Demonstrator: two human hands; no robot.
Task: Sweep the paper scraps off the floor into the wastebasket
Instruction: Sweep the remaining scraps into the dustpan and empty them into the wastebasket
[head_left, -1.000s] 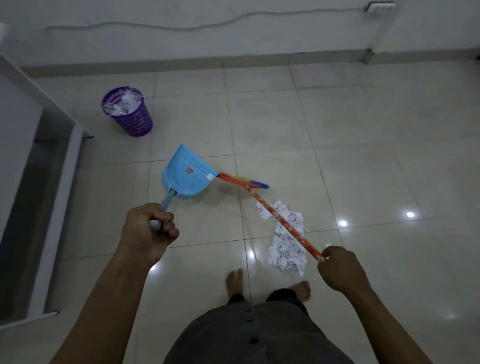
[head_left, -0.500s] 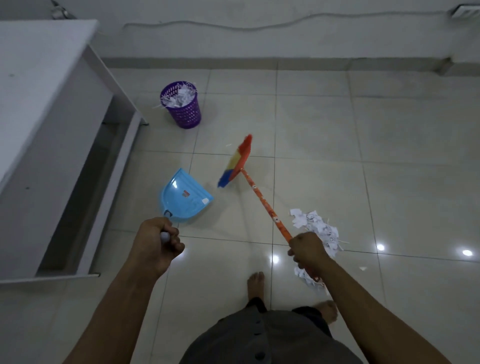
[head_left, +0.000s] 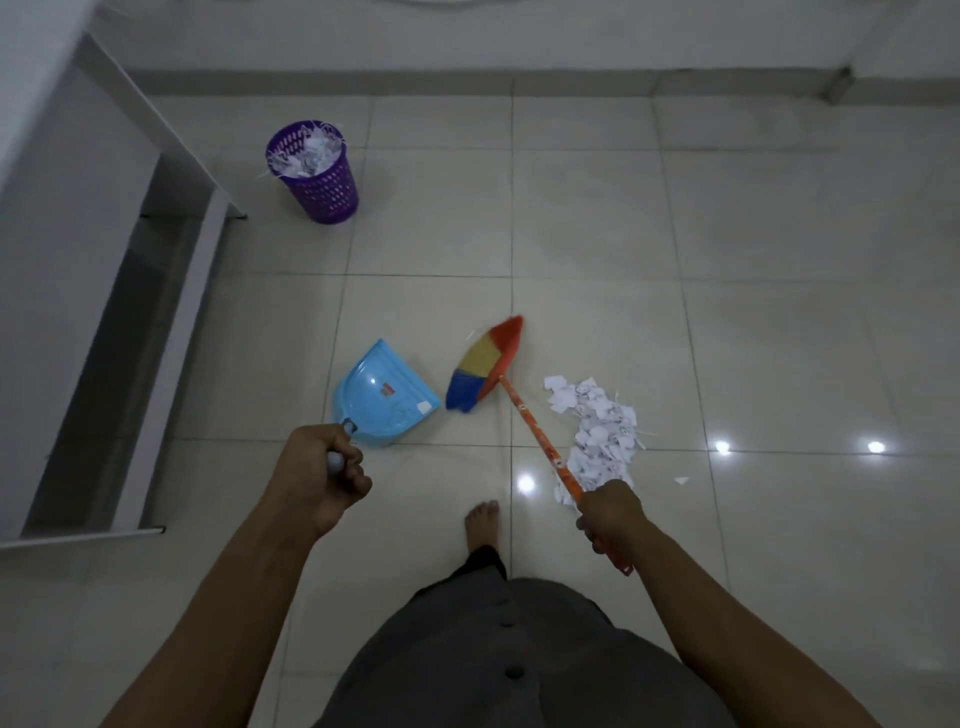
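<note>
Floor tiles (head_left: 597, 218), pale and glossy, reach a grey skirting (head_left: 415, 83) and wall (head_left: 519, 36).

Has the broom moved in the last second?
Yes. The broom has swung left: its handle lay across the scrap pile before, and now runs along the pile's left edge.

I wear a dark grey garment (head_left: 457, 670) that fills the near middle of the view. It closes down the front along a centre seam set with small round dark buttons (head_left: 514, 671). Past its far edge a black trouser leg (head_left: 482, 562) shows, narrow and loose, and it ends just above my bare foot (head_left: 483, 522). My left forearm (head_left: 239, 613) and right forearm (head_left: 717, 623) are bare from the near edge of the view to my left hand (head_left: 324, 480) and right hand (head_left: 610, 512).
</note>
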